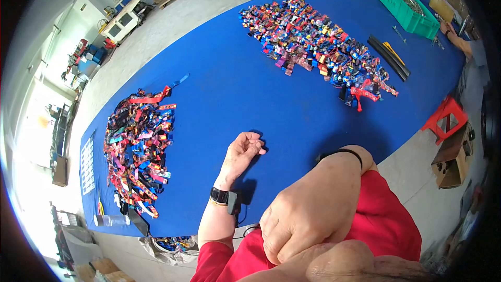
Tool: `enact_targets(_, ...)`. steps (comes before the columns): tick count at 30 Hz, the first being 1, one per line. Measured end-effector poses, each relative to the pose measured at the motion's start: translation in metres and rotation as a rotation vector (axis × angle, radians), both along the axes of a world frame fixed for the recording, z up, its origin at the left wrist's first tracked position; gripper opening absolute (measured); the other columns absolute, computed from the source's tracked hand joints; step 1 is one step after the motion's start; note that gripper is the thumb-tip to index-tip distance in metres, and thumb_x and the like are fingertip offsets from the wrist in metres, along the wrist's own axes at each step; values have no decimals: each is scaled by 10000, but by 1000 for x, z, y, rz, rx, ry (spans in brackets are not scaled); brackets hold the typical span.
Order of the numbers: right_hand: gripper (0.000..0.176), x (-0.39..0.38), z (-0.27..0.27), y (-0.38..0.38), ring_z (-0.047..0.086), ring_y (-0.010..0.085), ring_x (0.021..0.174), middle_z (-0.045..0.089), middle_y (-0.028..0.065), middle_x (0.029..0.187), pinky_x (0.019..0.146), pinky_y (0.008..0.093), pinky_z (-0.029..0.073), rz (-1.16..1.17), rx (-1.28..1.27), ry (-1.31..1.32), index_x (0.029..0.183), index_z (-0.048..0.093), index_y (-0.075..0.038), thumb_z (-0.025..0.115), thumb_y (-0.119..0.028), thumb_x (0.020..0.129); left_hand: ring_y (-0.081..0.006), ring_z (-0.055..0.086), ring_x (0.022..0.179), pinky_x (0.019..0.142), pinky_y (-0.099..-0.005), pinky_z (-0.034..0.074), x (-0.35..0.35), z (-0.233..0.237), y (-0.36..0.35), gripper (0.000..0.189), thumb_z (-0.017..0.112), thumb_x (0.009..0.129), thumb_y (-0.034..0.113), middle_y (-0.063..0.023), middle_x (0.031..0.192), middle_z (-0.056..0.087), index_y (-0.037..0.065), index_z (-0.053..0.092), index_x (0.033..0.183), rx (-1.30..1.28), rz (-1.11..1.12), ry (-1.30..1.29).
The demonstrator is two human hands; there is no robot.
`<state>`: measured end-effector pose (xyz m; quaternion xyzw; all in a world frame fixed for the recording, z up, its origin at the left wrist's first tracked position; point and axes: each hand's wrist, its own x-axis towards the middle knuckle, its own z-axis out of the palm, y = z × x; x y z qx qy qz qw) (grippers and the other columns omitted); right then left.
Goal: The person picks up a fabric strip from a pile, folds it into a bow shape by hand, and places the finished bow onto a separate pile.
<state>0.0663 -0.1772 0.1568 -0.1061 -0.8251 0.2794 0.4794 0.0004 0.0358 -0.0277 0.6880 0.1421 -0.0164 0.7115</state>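
Holds left hand (245, 149) loosely curled over blue tabletop (209, 89) and folds right hand (308, 216) before red shirt (389, 209), perhaps for ease; cannot tell whether pinching anything. Has strap pile (138, 151) at nine o'clock from left hand, second heap (313, 39) at one, apparently spaced to prevent mixing.

The broad blue surface (219, 94) before me looks matt, like cloth, and the tangled multicoloured straps (138, 149) on it seem woven fabric, some faintly glossy. Over there, the green oblong crate (424, 27) is smooth plastic, the red angular stool (453, 106) plastic too, the brown box (452, 166) matt cardboard.
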Motion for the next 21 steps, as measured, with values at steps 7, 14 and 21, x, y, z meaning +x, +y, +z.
enact_targets(7, 277, 18, 5, -4, 663, 407, 750, 666, 196, 821, 690, 480, 512, -62, -35, -79, 893, 607, 30, 686, -234, 864, -149, 698, 912, 868, -283, 559, 0, -3, 1, 222, 605, 1036, 53, -96, 1068, 696, -31, 573, 1239, 10, 2, -5)
enact_targets(14, 308, 20, -3, 2, 561, 260, 637, 488, 92, 748, 607, 384, 447, -97, 50, -3, 736, 455, -32, 693, -166, 880, -149, 692, 930, 929, -312, 543, -1, -2, 1, 234, 614, 1042, 83, -106, 1095, 698, -16, 576, 1250, 7, -6, 10)
enact_targets(21, 307, 18, -4, 4, 552, 263, 629, 494, 96, 753, 604, 386, 443, -111, 58, 34, 736, 456, -28, 688, -163, 885, -148, 691, 927, 921, -310, 546, -2, 0, 0, 231, 615, 1041, 83, -106, 1091, 699, -17, 577, 1245, 26, -7, 3)
